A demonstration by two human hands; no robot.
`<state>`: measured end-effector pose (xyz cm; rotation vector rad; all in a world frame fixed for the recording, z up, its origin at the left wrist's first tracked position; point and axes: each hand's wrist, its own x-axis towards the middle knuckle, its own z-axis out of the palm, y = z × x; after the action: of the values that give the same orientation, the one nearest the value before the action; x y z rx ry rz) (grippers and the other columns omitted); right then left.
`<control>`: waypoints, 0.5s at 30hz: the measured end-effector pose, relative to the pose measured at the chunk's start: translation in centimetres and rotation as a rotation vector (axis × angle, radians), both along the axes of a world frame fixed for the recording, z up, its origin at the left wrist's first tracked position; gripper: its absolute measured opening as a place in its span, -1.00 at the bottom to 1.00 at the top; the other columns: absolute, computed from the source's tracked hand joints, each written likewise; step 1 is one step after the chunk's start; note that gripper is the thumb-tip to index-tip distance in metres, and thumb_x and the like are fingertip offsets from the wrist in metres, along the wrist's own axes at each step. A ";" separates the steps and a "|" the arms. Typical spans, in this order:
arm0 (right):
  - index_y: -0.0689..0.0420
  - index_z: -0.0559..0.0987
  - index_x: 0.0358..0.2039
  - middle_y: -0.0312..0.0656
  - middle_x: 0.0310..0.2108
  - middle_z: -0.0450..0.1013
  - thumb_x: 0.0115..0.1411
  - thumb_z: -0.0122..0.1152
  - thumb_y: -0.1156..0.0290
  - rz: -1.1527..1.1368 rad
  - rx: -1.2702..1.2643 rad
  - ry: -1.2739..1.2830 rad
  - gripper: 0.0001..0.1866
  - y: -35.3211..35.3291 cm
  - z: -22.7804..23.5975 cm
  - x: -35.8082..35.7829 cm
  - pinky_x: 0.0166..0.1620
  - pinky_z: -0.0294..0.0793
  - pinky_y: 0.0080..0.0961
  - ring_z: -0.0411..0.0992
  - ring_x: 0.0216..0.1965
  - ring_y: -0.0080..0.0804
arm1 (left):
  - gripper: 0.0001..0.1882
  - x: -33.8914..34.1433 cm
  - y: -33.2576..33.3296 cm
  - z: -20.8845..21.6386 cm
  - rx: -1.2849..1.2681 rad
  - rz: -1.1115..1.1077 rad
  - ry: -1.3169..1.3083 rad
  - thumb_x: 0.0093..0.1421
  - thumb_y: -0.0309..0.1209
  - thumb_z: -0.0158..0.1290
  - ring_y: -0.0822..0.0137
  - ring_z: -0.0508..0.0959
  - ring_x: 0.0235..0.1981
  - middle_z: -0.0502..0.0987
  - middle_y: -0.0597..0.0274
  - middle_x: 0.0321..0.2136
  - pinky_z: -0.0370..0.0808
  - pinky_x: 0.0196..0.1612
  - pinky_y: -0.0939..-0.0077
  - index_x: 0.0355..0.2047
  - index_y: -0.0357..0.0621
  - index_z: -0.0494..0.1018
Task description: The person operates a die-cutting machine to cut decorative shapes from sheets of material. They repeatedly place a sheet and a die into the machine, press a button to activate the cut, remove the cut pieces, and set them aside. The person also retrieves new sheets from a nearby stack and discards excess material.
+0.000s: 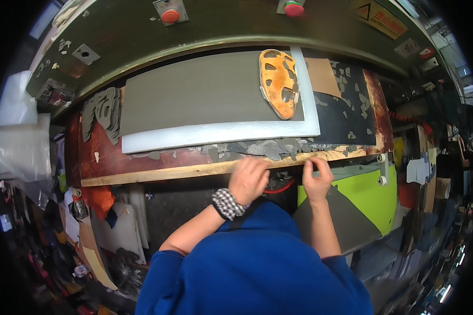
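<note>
My left hand point(248, 179), with a checkered band at the wrist, is over the wooden front edge, close to grey foam scraps point(270, 149). Motion smears its fingertips, so I cannot tell what is in them. At the same edge, farther right, my right hand point(318, 179) is closed in a pinch; anything it grips is hidden. Beyond both hands lies a grey foam sheet point(194, 92) on a white board point(215, 135). An orange-yellow, sole-shaped cutting die point(278, 84) with several openings rests on the sheet's right end.
Cut grey foam pieces point(108, 113) are stacked at the far left. A wooden strip point(157, 174) runs along the front edge. Behind stands a green machine body point(226, 23) with a red button point(170, 16). Below right are lime-green point(368, 194) and dark grey sheets point(331, 220).
</note>
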<state>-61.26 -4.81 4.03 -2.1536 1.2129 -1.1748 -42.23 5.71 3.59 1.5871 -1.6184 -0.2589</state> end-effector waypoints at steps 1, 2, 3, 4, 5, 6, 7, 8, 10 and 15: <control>0.22 0.54 -0.41 -0.12 -0.46 0.50 0.01 0.25 0.58 0.083 -0.018 0.025 -0.91 -0.2 0.0 0.9 -0.25 0.46 -0.37 0.49 -0.38 -0.18 | -0.69 0.6 0.3 -0.1 0.005 0.085 -0.087 0.04 -0.48 0.14 0.10 0.47 -0.15 0.50 0.09 -0.24 0.40 -0.06 0.22 -0.17 -0.24 0.48; 0.22 0.55 -0.41 -0.12 -0.43 0.51 -0.01 0.27 0.56 0.196 -0.056 0.045 -0.88 -0.1 0.1 1.8 -0.22 0.45 -0.34 0.49 -0.35 -0.16 | -0.67 0.9 0.5 -0.4 0.019 0.113 -0.092 0.05 -0.43 0.15 0.10 0.47 -0.14 0.49 0.09 -0.22 0.37 -0.03 0.21 -0.14 -0.22 0.48; 0.22 0.55 -0.41 -0.13 -0.40 0.53 -0.03 0.29 0.55 0.304 -0.065 0.077 -0.86 0.3 0.1 2.6 -0.20 0.44 -0.31 0.49 -0.32 -0.13 | -0.66 1.1 0.6 -0.6 0.013 0.119 -0.140 0.06 -0.43 0.16 0.07 0.46 -0.13 0.48 0.08 -0.20 0.37 -0.01 0.19 -0.12 -0.23 0.48; 0.21 0.56 -0.41 -0.14 -0.38 0.53 -0.06 0.30 0.54 0.384 -0.088 0.069 -0.85 0.7 0.1 3.5 -0.20 0.44 -0.30 0.49 -0.30 -0.14 | -0.61 1.1 0.7 -0.9 0.040 0.110 -0.167 0.05 -0.44 0.15 0.05 0.45 -0.11 0.48 0.05 -0.18 0.36 0.01 0.18 -0.08 -0.27 0.46; 0.21 0.56 -0.40 -0.15 -0.36 0.53 -0.08 0.31 0.54 0.466 -0.071 0.094 -0.83 1.2 0.1 4.4 -0.19 0.43 -0.30 0.49 -0.28 -0.15 | -0.57 1.1 0.7 -1.3 0.045 0.117 -0.176 0.04 -0.44 0.15 0.03 0.45 -0.10 0.48 0.03 -0.15 0.35 0.03 0.17 -0.05 -0.30 0.44; 0.20 0.56 -0.40 -0.16 -0.36 0.53 -0.09 0.31 0.53 0.491 -0.098 0.104 -0.82 1.8 0.0 5.0 -0.16 0.44 -0.32 0.49 -0.25 -0.16 | -0.53 1.0 0.7 -1.6 0.049 0.124 -0.182 0.04 -0.46 0.13 0.01 0.43 -0.05 0.46 -0.01 -0.10 0.33 0.08 0.15 -0.01 -0.33 0.41; 0.21 0.57 -0.38 -0.16 -0.34 0.53 -0.09 0.31 0.54 0.520 -0.111 0.104 -0.80 2.3 0.0 5.5 -0.11 0.44 -0.30 0.49 -0.23 -0.16 | -0.50 0.9 0.7 -1.8 0.060 0.131 -0.181 0.04 -0.48 0.11 -0.01 0.42 0.01 0.44 -0.04 -0.05 0.31 0.12 0.12 0.03 -0.35 0.37; 0.22 0.57 -0.37 -0.15 -0.32 0.53 -0.09 0.31 0.53 0.552 -0.131 0.096 -0.80 2.6 -0.2 6.2 -0.10 0.44 -0.29 0.49 -0.22 -0.16 | -0.46 0.8 0.8 -2.0 0.085 0.123 -0.186 0.04 -0.50 0.09 -0.03 0.40 0.06 0.42 -0.07 0.00 0.29 0.16 0.10 0.07 -0.38 0.34; 0.24 0.58 -0.31 -0.09 -0.23 0.51 -0.07 0.28 0.53 0.632 -0.162 0.084 -0.75 2.7 -0.6 7.1 -0.04 0.43 -0.25 0.47 -0.14 -0.11 | -0.41 0.9 0.9 -2.1 0.090 0.124 -0.207 0.03 -0.54 0.05 -0.05 0.32 0.17 0.34 -0.11 0.11 0.21 0.23 0.04 0.12 -0.39 0.28; 0.25 0.54 -0.18 -0.01 -0.05 0.44 0.03 0.17 0.44 0.695 -0.245 0.281 -0.69 0.5 -1.3 7.8 0.05 0.35 -0.18 0.38 0.03 -0.04 | -0.34 1.8 0.0 -1.4 0.156 0.092 -0.119 -0.03 -0.54 0.05 -0.11 0.23 0.25 0.26 -0.15 0.18 0.13 0.29 -0.01 0.15 -0.40 0.25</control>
<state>-53.44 -4.34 2.72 -2.6615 0.3317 -0.7549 -40.43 5.69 2.20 1.8214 -1.6433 -0.2510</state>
